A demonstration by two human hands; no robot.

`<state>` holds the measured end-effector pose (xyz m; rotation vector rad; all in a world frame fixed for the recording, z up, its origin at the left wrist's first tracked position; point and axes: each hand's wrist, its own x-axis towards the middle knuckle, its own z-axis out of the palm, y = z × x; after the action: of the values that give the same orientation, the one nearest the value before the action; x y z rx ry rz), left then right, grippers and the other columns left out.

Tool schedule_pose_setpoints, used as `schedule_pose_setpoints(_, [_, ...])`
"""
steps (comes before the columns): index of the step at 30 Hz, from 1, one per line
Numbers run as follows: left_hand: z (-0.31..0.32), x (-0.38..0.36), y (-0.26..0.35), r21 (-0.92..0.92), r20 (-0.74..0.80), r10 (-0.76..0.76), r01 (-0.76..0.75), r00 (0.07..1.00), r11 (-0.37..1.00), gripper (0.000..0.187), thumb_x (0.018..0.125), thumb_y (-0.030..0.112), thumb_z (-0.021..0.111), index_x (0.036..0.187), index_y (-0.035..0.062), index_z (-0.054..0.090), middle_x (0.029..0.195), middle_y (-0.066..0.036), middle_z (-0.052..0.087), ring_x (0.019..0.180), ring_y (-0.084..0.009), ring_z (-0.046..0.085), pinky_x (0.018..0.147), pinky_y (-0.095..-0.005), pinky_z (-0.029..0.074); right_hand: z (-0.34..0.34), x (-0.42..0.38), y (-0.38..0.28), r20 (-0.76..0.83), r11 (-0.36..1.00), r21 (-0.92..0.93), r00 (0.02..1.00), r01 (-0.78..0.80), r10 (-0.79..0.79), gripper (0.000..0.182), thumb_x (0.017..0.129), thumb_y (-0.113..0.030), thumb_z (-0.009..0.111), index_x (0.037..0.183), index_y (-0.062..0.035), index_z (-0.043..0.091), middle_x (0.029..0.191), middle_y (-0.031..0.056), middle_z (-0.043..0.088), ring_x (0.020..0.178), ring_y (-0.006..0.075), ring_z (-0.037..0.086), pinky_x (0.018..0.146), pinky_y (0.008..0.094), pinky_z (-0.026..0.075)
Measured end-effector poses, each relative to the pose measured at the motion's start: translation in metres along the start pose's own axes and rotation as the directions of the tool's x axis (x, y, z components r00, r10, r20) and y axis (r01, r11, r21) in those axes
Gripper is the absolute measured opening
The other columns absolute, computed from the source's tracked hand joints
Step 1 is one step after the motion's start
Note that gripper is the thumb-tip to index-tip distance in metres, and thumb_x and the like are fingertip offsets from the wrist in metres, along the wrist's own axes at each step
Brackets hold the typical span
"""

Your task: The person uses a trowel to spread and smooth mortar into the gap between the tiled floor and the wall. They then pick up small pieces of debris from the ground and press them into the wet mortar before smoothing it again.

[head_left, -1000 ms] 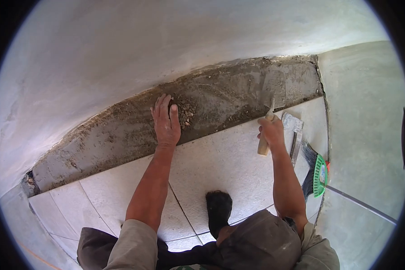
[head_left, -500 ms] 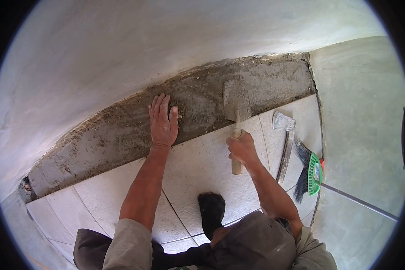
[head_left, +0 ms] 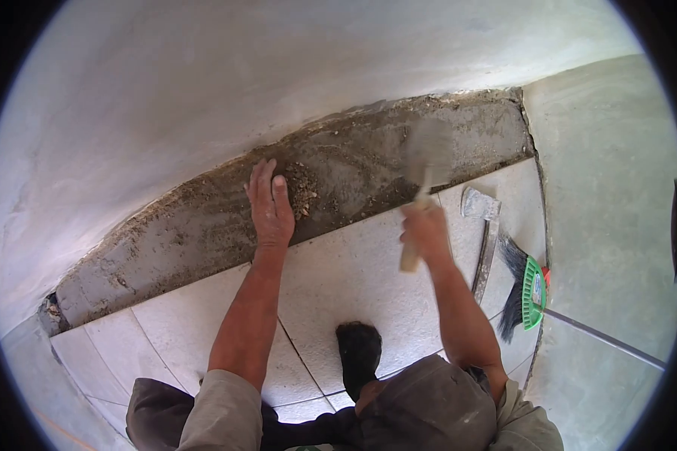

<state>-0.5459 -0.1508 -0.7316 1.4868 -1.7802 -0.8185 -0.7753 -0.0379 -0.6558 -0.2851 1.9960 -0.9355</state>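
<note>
My right hand [head_left: 426,231] is closed round the pale handle of a trowel [head_left: 430,150]. Its blade is smeared by motion over the right part of the bare mortar strip [head_left: 195,218]. Further left, my left hand [head_left: 271,210] lies over the strip with its fingers stretched out and holds nothing. A small heap of loose crumbs [head_left: 302,189] sits just to the right of its thumb. Dusty white residue shows on the left fingers.
Light floor tiles [head_left: 338,278] border the near edge of the strip. A hatchet-like tool [head_left: 483,240] lies on the tiles at the right, beside a green broom [head_left: 532,293] with dark bristles. A pale wall [head_left: 203,90] rises behind the strip; another wall [head_left: 609,210] stands to the right.
My right hand has moved the trowel right and slightly upward. My left hand has shifted a little relative to the crumbs, and more of the heap now shows beside its thumb.
</note>
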Motion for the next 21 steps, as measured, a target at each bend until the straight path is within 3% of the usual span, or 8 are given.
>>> schedule_pose_setpoints(5, [-0.002, 0.001, -0.013, 0.079, 0.01, 0.043, -0.043, 0.999, 0.996, 0.052, 0.098, 0.045, 0.03, 0.132, 0.008, 0.044, 0.136, -0.016, 0.04, 0.133, -0.0337, 0.031, 0.113, -0.0499, 0.015, -0.026, 0.032, -0.007, 0.013, 0.996, 0.054, 0.998, -0.066, 0.066, 0.023, 0.077, -0.014, 0.059, 0.092, 0.0019, 0.053, 0.066, 0.0074, 0.051, 0.053, 0.0178, 0.052, 0.046, 0.0338, 0.051])
schedule_pose_setpoints(7, [0.003, 0.0, -0.013, 0.185, 0.051, 0.103, -0.11, 0.993, 0.977, 0.052, 0.098, 0.045, 0.03, 0.132, 0.0073, 0.043, 0.135, -0.016, 0.041, 0.132, -0.0344, 0.031, 0.112, -0.0502, 0.016, -0.004, 0.017, -0.006, 0.096, 0.995, -0.04, 0.991, -0.093, 0.096, 0.023, 0.077, -0.014, 0.059, 0.092, 0.0025, 0.053, 0.068, 0.0084, 0.052, 0.055, 0.0183, 0.054, 0.046, 0.034, 0.051])
schedule_pose_setpoints(10, [0.003, 0.0, -0.01, 0.158, 0.107, 0.147, -0.163, 0.983, 0.974, 0.05, 0.098, 0.043, 0.032, 0.131, 0.0068, 0.043, 0.136, -0.017, 0.041, 0.132, -0.0352, 0.032, 0.112, -0.0503, 0.017, 0.025, -0.009, 0.006, 0.221, 0.987, -0.138, 0.969, -0.082, 0.112, 0.026, 0.078, -0.014, 0.058, 0.095, 0.004, 0.053, 0.071, 0.0104, 0.055, 0.058, 0.0196, 0.057, 0.047, 0.0343, 0.052])
schedule_pose_setpoints(13, [0.011, 0.001, -0.003, 0.104, 0.121, 0.177, -0.19, 0.977, 0.976, 0.049, 0.098, 0.041, 0.034, 0.131, 0.0062, 0.042, 0.137, -0.017, 0.041, 0.132, -0.0353, 0.032, 0.111, -0.0501, 0.018, 0.044, -0.023, 0.025, 0.31, 0.968, -0.251, 0.948, 0.004, 0.076, 0.028, 0.079, -0.014, 0.056, 0.099, 0.005, 0.053, 0.073, 0.0114, 0.057, 0.06, 0.0201, 0.059, 0.048, 0.0332, 0.052])
schedule_pose_setpoints(14, [0.016, 0.001, 0.0, 0.108, 0.118, 0.18, -0.193, 0.977, 0.975, 0.049, 0.098, 0.041, 0.034, 0.131, 0.0062, 0.042, 0.137, -0.017, 0.041, 0.132, -0.0353, 0.032, 0.111, -0.0501, 0.018, 0.046, -0.024, 0.027, 0.327, 0.918, -0.368, 0.945, 0.145, -0.019, 0.029, 0.08, -0.015, 0.056, 0.1, 0.0053, 0.053, 0.073, 0.0114, 0.057, 0.059, 0.0203, 0.059, 0.048, 0.0326, 0.052])
schedule_pose_setpoints(16, [0.024, -0.001, 0.008, -0.015, 0.142, 0.172, -0.172, 0.975, 0.985, 0.049, 0.098, 0.041, 0.037, 0.132, 0.0058, 0.041, 0.137, -0.018, 0.04, 0.132, -0.0354, 0.032, 0.111, -0.0485, 0.018, 0.044, -0.03, 0.016, 0.348, 0.837, -0.475, 0.932, 0.27, -0.103, 0.03, 0.08, -0.015, 0.056, 0.102, 0.0056, 0.053, 0.073, 0.0114, 0.058, 0.058, 0.0206, 0.06, 0.048, 0.032, 0.052])
schedule_pose_setpoints(18, [0.025, 0.001, 0.01, -0.067, 0.113, 0.14, -0.133, 0.984, 0.989, 0.051, 0.098, 0.043, 0.036, 0.133, 0.0061, 0.04, 0.137, -0.018, 0.04, 0.132, -0.0353, 0.032, 0.111, -0.0479, 0.018, 0.035, -0.028, -0.005, 0.365, 0.956, -0.293, 0.924, -0.003, 0.114, 0.032, 0.082, -0.013, 0.057, 0.107, 0.0065, 0.052, 0.068, 0.0071, 0.054, 0.052, 0.0154, 0.054, 0.043, 0.0295, 0.049])
schedule_pose_setpoints(21, [0.01, 0.004, 0.004, -0.083, 0.07, 0.072, -0.066, 0.995, 0.994, 0.055, 0.098, 0.046, 0.032, 0.135, 0.0067, 0.038, 0.138, -0.018, 0.039, 0.132, -0.0349, 0.031, 0.112, -0.047, 0.018, 0.023, -0.001, -0.013, 0.221, 0.987, -0.16, 0.973, -0.028, 0.064, 0.028, 0.081, -0.014, 0.057, 0.101, 0.0051, 0.053, 0.069, 0.0086, 0.055, 0.054, 0.0173, 0.055, 0.044, 0.0307, 0.05])
